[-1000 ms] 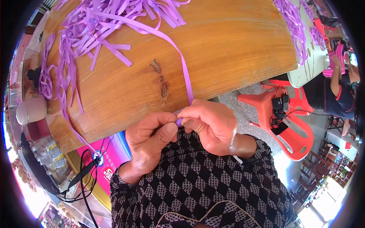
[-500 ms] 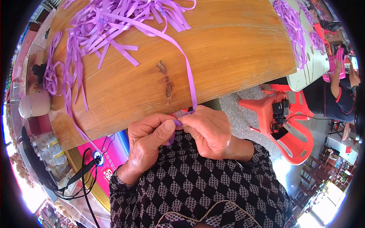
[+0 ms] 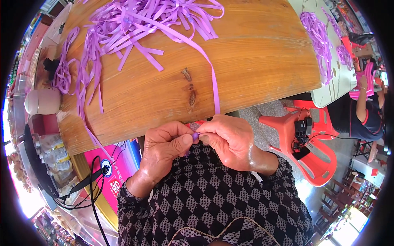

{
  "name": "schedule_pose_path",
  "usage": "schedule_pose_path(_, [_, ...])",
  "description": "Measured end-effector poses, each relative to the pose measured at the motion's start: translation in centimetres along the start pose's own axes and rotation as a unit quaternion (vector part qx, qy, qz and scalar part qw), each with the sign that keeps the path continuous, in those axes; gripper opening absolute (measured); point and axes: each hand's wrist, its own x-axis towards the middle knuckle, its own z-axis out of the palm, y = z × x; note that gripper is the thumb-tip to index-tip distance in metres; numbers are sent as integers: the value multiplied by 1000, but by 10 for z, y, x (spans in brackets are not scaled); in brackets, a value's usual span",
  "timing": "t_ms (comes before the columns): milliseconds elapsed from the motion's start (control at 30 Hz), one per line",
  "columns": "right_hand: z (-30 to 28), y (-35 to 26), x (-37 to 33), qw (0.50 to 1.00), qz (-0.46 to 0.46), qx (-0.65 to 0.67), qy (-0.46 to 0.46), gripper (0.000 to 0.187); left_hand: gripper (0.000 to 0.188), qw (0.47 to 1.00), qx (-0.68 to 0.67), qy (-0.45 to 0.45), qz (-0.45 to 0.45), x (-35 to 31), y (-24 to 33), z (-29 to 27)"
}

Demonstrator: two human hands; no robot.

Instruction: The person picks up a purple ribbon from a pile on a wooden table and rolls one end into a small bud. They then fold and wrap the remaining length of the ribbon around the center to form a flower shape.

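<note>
A purple ribbon [image 3: 214, 84] runs from the heap on the table down over the near edge to my fingers. Both hands meet just off that edge, in front of my patterned top. My left hand [image 3: 164, 147] pinches a small purple bunched part of the ribbon between thumb and forefinger. Close against it, my right hand [image 3: 230, 139] is closed on the ribbon as well, thumb and forefinger touching the bunched part. The ribbon's lower piece hangs beneath my left fingers, mostly hidden.
A heap of purple ribbons [image 3: 135, 26] covers the far left of the wooden table [image 3: 254, 61]. More ribbons [image 3: 318, 43] lie on a white table at right. Red plastic stools [image 3: 279, 123] hold black devices and cables. Another person [image 3: 351, 110] works at far right. Black cables hang at left.
The view has shifted slightly, so the table and ribbons sit a little further right and lower. My fingers have drawn tighter on the ribbon's bunched part, and less loose ribbon shows below them.
</note>
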Motion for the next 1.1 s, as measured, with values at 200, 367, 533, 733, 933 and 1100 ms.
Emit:
schedule_pose_path(200, [4, -2, 1, 991, -89, -96, -3, 18, 18, 1000, 6, 21, 11, -3, 1, 4])
schedule_pose_path(367, [5, -9, 10, 997, 32, -29, -56, 12, 20, 998, -66, 17, 11, -1, 5, -2])
schedule_pose_path(533, [-26, -34, 42, 911, 328, 232, -89, 19, 31, 989, -136, 25, 51, -10, 18, -15])
schedule_pose_path(733, [-51, -60, 112, 964, 191, 184, 0, 21, 18, 989, -131, -3, 65, -22, 15, -38])
schedule_pose_path(933, [19, -94, 251, 964, -72, 167, -194, 18, 57, 960, -64, 151, 227, -36, 10, -57])
schedule_pose_path(1100, [95, -155, 348, 949, -47, 294, -106, 13, 66, 851, 96, 278, 434, -30, 30, -63])
